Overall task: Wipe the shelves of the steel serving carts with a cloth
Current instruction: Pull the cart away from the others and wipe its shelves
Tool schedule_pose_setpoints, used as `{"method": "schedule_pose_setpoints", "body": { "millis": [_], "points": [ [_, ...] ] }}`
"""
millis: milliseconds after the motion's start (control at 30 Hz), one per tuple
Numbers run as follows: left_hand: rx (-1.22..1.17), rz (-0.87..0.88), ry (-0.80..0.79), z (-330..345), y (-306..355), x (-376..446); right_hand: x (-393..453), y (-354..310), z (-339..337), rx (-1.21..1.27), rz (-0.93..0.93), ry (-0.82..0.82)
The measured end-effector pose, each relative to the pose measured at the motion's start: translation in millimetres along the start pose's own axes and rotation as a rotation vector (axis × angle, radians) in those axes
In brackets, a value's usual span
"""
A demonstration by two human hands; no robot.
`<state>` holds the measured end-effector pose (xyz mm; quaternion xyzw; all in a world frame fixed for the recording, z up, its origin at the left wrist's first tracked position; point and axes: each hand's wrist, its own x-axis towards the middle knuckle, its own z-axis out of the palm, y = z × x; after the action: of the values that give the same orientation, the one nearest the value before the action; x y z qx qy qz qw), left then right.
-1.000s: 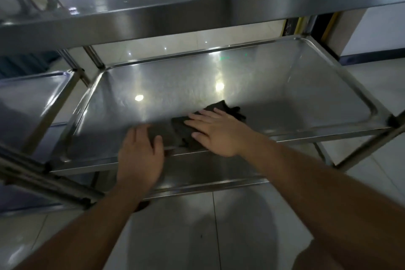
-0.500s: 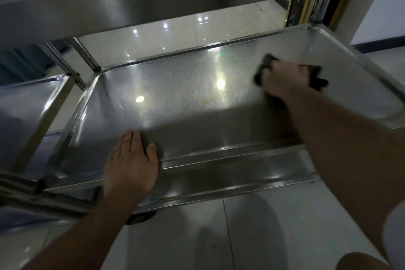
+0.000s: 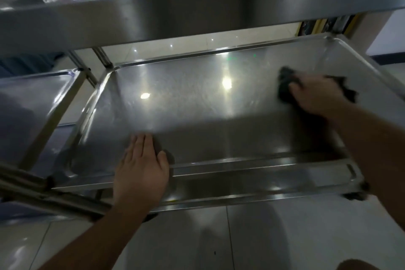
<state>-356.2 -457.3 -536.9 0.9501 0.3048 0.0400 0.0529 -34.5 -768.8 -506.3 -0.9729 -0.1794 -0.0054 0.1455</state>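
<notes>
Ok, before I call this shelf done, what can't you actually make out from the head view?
- Cloth: mostly hidden under the right hand, and blurred; its grip on it cannot be judged.
- Middle shelf: glare spots and shadow hide whether any dirt remains.
- Top shelf: cut off by the upper edge.
- Neighbouring cart's shelf: cut off at left.
- Steel under the left hand: covered.

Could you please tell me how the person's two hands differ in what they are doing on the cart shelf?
The right hand presses a dark cloth near the far right corner; the left hand holds nothing. The left hand lies flat on the near rim of the shelf; the right hand reaches deeper in. Both touch the same shelf.
</notes>
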Motion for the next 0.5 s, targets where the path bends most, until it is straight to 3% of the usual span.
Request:
{"method": "schedule_pose_setpoints", "body": {
  "millis": [67,133,200,333,400,500],
  "points": [
    [0.000,0.003,-0.002,-1,2,0,35,3,-1,-0.030,0.278,0.022],
    [-0.007,0.001,0.002,-2,3,-1,51,-39,11,-0.059,0.350,-0.010],
    [-0.008,0.002,0.000,-3,5,-2,51,-105,30,-0.040,0.177,-0.022],
    [-0.024,0.005,-0.001,-4,5,-3,-3,-221,70,-0.024,-0.343,-0.117],
    [-0.041,0.007,0.013,-3,5,-5,-48,-239,74,0.009,-0.513,-0.207],
    [-0.089,0.001,0.006,-4,6,-6,-110,-202,65,0.046,-0.572,-0.249]
  ]
}}
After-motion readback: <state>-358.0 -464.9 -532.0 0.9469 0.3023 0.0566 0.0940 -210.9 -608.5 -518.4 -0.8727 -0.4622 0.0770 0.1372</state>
